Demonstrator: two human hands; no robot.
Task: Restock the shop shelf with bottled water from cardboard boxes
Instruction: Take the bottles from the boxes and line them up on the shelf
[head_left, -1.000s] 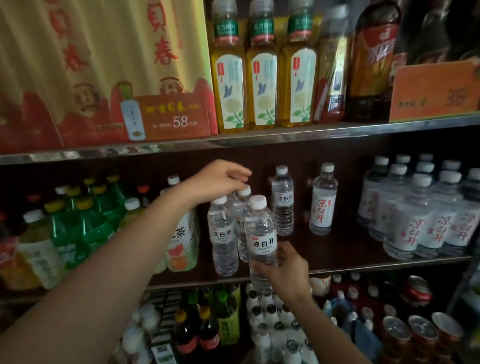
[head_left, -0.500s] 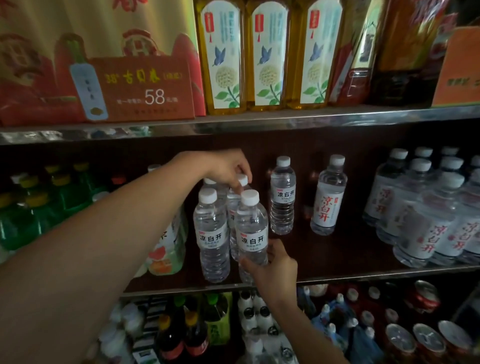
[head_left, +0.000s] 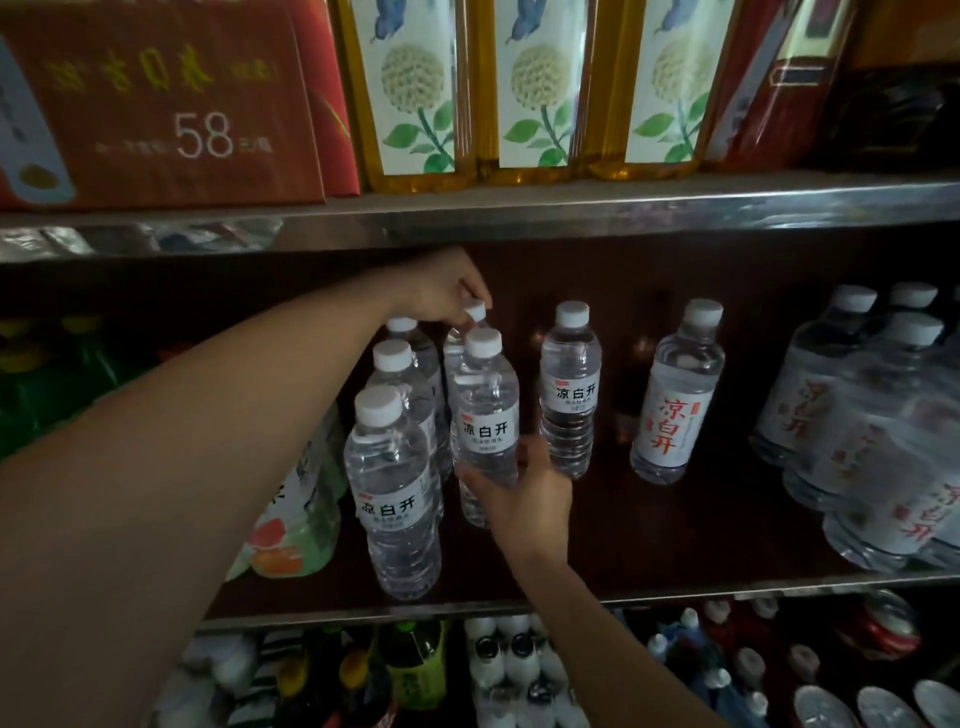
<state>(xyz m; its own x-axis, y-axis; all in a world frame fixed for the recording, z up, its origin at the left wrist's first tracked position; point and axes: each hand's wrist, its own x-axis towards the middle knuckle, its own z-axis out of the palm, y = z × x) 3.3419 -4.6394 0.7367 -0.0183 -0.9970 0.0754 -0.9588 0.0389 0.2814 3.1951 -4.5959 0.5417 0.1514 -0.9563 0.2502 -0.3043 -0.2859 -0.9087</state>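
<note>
Both hands are busy among the water bottles on the middle shelf (head_left: 675, 571). From the head camera, the left hand (head_left: 441, 291) pinches the white cap of a tilted rear bottle (head_left: 470, 325), while the right hand (head_left: 519, 493) grips the lower body of the front bottle (head_left: 485, 415), which stands just beside the front-left bottle (head_left: 395, 499).

Dim overall; middle shelf recess (head_left: 675, 270) near black at back. Light seems to come from front/above, w/ glare streaks on the metal shelf edge (head_left: 571, 218). Price card (head_left: 156, 104) upper left is blurred. Wide-angle bend at frame edges; bottom row murky, soft.
</note>
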